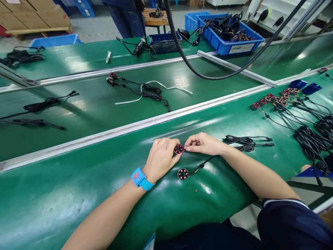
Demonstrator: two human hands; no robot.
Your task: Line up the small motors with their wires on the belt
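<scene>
Between the thumb and fingers of my left hand [161, 155] is a round motor stator [178, 149] with red windings. A blue strap circles that wrist. My right hand [200, 143] pinches at the stator's right side, where its thin wires come out; the wires are mostly hidden by the fingers. Just below, a second stator [183, 174] with copper windings lies on the green mat, its cable running up under my right forearm. A folded bundle of black cable [241, 142] rests beyond my right wrist.
Several stators with red and copper windings [282, 98] and coiled cables [312, 135] lie at the right. A white rail [109, 132] divides the bench from a sunken strip holding two cabled stators [111, 80]. Blue bins [231, 48] stand behind. A black cable [208, 77] hangs overhead. A person [125, 17] stands beyond.
</scene>
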